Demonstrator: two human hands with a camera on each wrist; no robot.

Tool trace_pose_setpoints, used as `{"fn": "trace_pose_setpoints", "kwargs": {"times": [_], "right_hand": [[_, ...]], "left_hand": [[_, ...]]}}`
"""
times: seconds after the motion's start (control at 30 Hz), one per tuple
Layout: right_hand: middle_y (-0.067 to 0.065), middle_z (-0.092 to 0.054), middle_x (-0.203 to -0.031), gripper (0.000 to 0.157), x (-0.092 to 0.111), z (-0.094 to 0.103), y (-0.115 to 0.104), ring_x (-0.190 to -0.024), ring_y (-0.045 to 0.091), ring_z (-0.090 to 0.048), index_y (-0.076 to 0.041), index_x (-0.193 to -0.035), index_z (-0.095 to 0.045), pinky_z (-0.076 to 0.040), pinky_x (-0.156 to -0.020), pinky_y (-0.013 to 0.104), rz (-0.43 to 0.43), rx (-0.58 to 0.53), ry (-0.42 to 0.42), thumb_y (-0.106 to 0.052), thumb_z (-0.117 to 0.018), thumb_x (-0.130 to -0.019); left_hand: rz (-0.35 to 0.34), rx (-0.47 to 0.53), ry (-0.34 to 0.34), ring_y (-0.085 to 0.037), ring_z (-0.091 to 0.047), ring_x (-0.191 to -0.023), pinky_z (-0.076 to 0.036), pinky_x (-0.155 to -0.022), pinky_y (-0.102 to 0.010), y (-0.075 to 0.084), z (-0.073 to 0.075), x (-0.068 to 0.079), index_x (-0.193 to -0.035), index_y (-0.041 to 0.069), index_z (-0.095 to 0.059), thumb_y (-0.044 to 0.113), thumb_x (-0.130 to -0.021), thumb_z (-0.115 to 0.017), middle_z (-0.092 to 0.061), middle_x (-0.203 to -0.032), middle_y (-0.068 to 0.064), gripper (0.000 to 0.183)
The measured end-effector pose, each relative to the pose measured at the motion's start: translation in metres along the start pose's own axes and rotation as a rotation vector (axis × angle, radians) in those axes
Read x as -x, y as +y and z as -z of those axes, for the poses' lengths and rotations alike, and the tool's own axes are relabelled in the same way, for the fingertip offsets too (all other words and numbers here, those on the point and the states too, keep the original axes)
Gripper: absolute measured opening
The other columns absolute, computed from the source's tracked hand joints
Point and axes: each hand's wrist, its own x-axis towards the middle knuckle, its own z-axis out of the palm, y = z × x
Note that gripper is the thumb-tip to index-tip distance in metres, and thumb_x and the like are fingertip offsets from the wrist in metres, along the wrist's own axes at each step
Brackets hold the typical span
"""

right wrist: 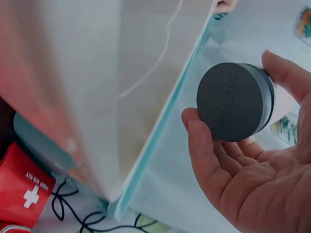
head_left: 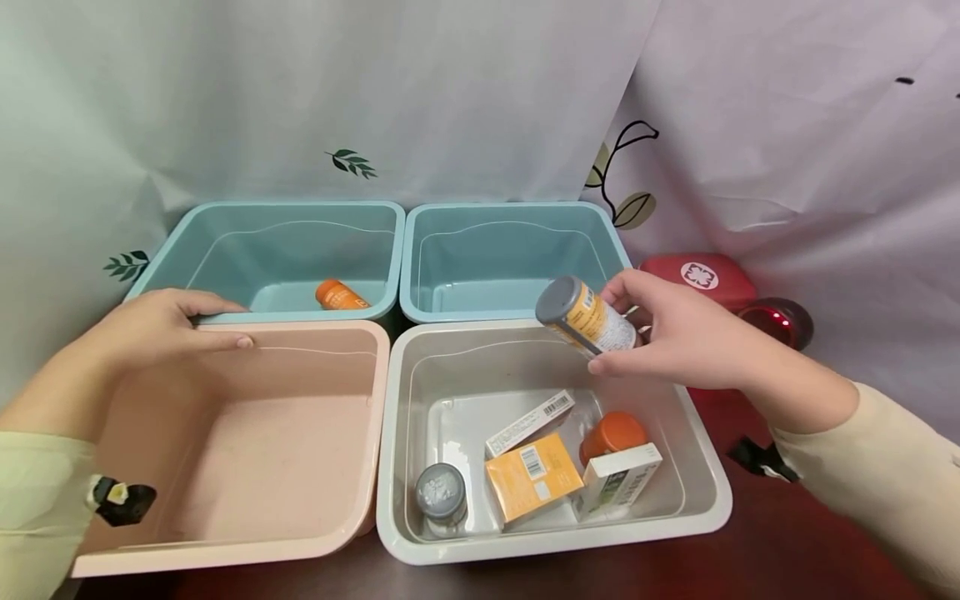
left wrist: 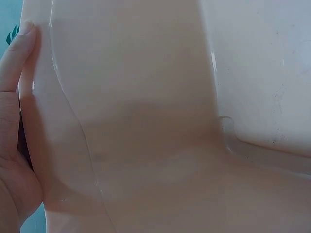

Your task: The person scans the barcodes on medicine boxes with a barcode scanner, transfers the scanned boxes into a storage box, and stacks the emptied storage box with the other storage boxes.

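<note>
My right hand [head_left: 675, 329] grips a pill bottle [head_left: 603, 321] with an orange-and-white label, tilted above the back rim of the white bin [head_left: 450, 550]. The bottle's grey lid [right wrist: 228, 102] fills the middle of the right wrist view, between thumb and fingers. My left hand [head_left: 161, 329] rests over the adjoining rims of the pink bin [head_left: 292, 433] and the left blue bin [head_left: 300, 208], its thumb [left wrist: 19, 53] stretched along the pink rim. In the white bin lie an orange box [head_left: 532, 477], two white boxes [head_left: 621, 479], an orange-topped container [head_left: 615, 435] and a grey-lidded bottle [head_left: 441, 493].
An orange bottle [head_left: 339, 294] lies in the left blue bin. The right blue bin [head_left: 517, 212] stands behind the white one. Red first-aid cases [head_left: 701, 279] and a dark round object with red lights [head_left: 783, 323] are at the right. A patterned cloth [head_left: 450, 100] hangs behind.
</note>
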Motion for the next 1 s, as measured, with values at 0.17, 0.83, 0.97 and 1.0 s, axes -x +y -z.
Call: {"fn": "trace_pose_setpoints", "kwargs": {"times": [0.17,0.83,0.97,1.0], "right_hand": [[-0.002,-0.071,-0.102,0.047,0.014,0.007,0.014,-0.086,0.018,-0.066,-0.02,-0.117,-0.063,-0.056,-0.07,0.031,0.048,0.012,0.025,-0.03,-0.095,-0.084],[-0.001,-0.076,-0.093,0.053,0.086,0.022,0.091,-0.078,0.012,-0.068,-0.017,-0.13,-0.07,-0.051,-0.066,0.02,-0.214,-0.133,0.421,-0.007,-0.094,-0.083],[-0.011,-0.071,-0.086,0.049,0.103,0.024,0.11,-0.072,0.006,-0.059,-0.027,-0.127,-0.073,-0.044,-0.061,0.018,-0.249,-0.018,0.515,-0.015,-0.094,-0.084],[-0.013,-0.069,-0.084,0.049,0.106,0.024,0.114,-0.07,0.006,-0.057,-0.029,-0.126,-0.073,-0.042,-0.06,0.019,-0.256,0.02,0.535,-0.017,-0.094,-0.084]], "left_hand": [[0.004,0.007,-0.009,0.009,-0.058,-0.097,-0.051,-0.079,-0.026,0.0,-0.001,0.001,-0.128,0.023,-0.08,0.049,-0.085,-0.091,-0.075,-0.127,-0.006,0.051],[0.004,-0.002,-0.017,-0.022,-0.065,-0.112,-0.053,-0.08,-0.034,-0.002,-0.002,0.0,-0.131,0.02,-0.078,0.049,-0.086,-0.09,-0.073,-0.132,-0.011,0.055],[-0.002,-0.008,-0.015,-0.015,-0.064,-0.108,-0.053,-0.081,-0.033,-0.002,-0.001,0.0,-0.13,0.02,-0.079,0.049,-0.086,-0.091,-0.074,-0.13,-0.009,0.054],[-0.005,-0.01,-0.015,-0.018,-0.065,-0.109,-0.053,-0.08,-0.033,-0.002,-0.001,0.0,-0.13,0.02,-0.079,0.049,-0.086,-0.09,-0.074,-0.13,-0.01,0.054]]}}
